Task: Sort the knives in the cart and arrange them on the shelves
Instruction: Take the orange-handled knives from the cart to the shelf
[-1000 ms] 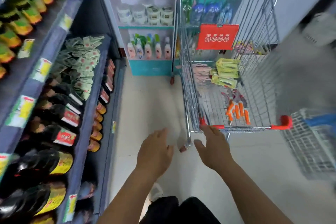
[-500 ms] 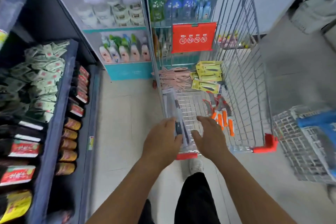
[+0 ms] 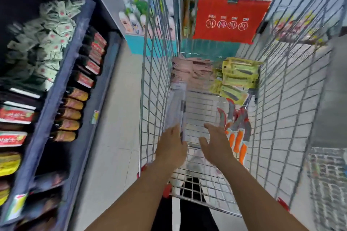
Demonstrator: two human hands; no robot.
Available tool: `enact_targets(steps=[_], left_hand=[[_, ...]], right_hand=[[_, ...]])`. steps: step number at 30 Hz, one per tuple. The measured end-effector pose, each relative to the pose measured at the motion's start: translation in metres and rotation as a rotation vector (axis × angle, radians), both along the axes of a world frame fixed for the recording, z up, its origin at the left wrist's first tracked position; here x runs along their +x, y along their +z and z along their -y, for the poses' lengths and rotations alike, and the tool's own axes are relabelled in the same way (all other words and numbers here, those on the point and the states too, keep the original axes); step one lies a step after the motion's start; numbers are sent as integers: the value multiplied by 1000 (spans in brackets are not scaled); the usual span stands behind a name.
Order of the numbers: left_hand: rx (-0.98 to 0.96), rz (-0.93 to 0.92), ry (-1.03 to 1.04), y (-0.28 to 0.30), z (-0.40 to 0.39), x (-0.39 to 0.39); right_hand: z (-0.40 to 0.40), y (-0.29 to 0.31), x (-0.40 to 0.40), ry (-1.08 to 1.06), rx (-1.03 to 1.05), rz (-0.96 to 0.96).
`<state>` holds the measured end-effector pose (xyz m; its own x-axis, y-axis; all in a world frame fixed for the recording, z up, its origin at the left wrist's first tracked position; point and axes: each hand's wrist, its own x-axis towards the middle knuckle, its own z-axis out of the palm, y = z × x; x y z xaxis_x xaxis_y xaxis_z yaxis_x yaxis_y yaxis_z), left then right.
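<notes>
I am looking down into the silver wire shopping cart (image 3: 293, 99), both forearms reaching over its near rim. My left hand (image 3: 170, 148) grips the lower end of a long clear-plastic knife pack (image 3: 176, 110), fingers curled round it, holding it upright against the cart's left wall — the picture is smeared, so I cannot make out the blade inside. My right hand (image 3: 216, 144) is released, fingers spread and relaxed, hovering above the cart floor just beside the orange-handled knives (image 3: 237, 133), not touching them as far as I can tell. Those knives lie in a loose bunch on the wire floor against the right wall, handles toward me. Farther in sit the yellow-carded knife packs (image 3: 238, 75) stacked at the far right, and the pink-carded packs (image 3: 189, 69) heaped at the far left. A red plastic sign with white circle symbols (image 3: 230, 19) hangs on the cart's far end. To my left stands the dark blue shelf unit (image 3: 62, 84) — green sachets (image 3: 45, 39) on top, dark sauce bottles (image 3: 75, 103) lying below.
</notes>
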<state>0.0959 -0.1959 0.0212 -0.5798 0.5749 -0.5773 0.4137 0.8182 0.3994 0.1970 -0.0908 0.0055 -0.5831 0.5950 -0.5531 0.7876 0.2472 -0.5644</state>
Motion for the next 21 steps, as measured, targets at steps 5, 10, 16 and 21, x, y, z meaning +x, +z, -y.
enact_targets(steps=[5, 10, 16, 21], left_hand=[[-162, 28, 94, -56, -18, -3], [-217, 58, 268, -103, -14, -2], [-96, 134, 289, -123, -6, 18], [8, 51, 297, -124, -12, 18]], right_hand=[[-3, -50, -12, 60, -73, 49], [7, -91, -21, 104, -194, 107], [20, -117, -34, -22, -318, 54], [14, -124, -34, -212, -378, 74]])
